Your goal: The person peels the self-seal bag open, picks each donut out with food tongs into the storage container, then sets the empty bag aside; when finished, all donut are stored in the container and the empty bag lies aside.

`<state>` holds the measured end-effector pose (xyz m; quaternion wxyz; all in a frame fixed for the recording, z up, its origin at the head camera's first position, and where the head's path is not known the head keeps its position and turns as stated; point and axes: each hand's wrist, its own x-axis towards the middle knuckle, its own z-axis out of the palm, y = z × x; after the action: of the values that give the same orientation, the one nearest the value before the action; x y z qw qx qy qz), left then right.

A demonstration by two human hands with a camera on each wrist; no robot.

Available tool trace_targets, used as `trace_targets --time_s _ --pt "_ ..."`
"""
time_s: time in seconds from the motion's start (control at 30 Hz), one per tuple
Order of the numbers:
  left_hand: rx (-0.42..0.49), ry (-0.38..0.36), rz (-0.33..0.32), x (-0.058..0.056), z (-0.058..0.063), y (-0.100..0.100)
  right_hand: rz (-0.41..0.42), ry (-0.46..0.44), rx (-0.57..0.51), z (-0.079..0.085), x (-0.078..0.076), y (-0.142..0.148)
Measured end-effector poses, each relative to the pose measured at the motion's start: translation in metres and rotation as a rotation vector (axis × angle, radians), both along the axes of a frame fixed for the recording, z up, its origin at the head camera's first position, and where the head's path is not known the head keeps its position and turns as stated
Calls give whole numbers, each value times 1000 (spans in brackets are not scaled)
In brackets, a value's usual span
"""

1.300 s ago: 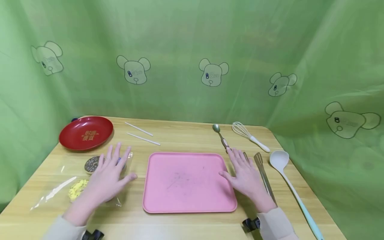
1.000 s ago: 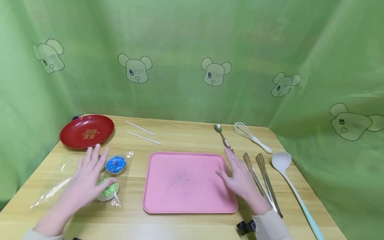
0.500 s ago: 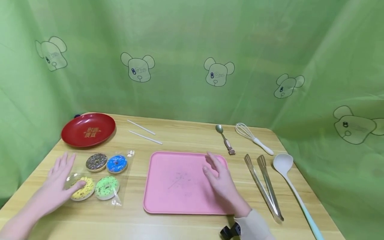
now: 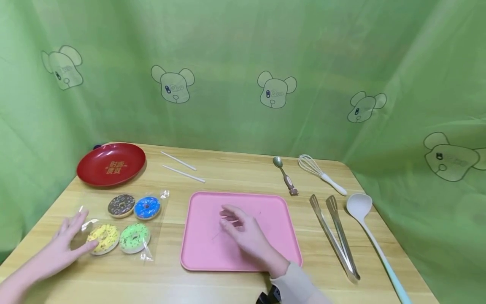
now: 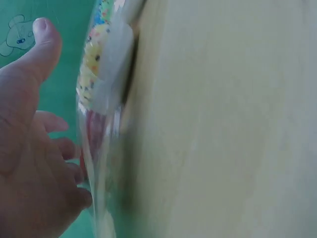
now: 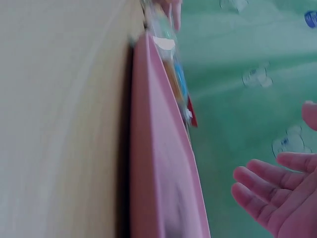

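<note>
Ladle (image 4: 382, 255): handle end cut off, head view's lower edge. Pink tray (image 4: 201, 253): part hidden behind my right hand (image 4: 244, 232). My left forearm (image 4: 22, 275): cropped.

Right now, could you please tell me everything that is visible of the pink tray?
The pink tray is a rectangle with rounded corners and a low raised rim; it looks like plastic. Its surface bears a few faint dark marks. It lies flat on the wooden table, between the bagged donuts and the metal tongs. The right hand hangs above it without touching, as the right wrist view shows.
</note>
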<state>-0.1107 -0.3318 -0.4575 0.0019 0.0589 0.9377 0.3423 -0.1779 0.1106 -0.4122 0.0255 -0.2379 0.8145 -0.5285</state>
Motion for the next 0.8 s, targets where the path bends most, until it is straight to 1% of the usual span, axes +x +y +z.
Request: trace_targets --time_s 0.13,0.23,0.37,0.47,0.6,0.7,0.8 --pt "-29 -39 1 3 -7 -7 75 -34 -18 -1 7 -28" --pt "-35 -26 -22 3 -13 -12 130 -36 -23 -4 13 -49" --pt "-54 -9 -57 5 -21 -17 190 -17 24 -10 19 -75" --pt "-73 -28 -65 6 -24 -20 213 -25 77 -13 22 -91" --pt "-98 -44 -68 5 -25 -23 235 -52 93 -13 26 -107" --pt "-137 -49 -67 4 -27 -24 254 -29 118 -13 29 -118" --pt "-176 -61 -60 4 -29 -24 257 9 190 -14 31 -127"
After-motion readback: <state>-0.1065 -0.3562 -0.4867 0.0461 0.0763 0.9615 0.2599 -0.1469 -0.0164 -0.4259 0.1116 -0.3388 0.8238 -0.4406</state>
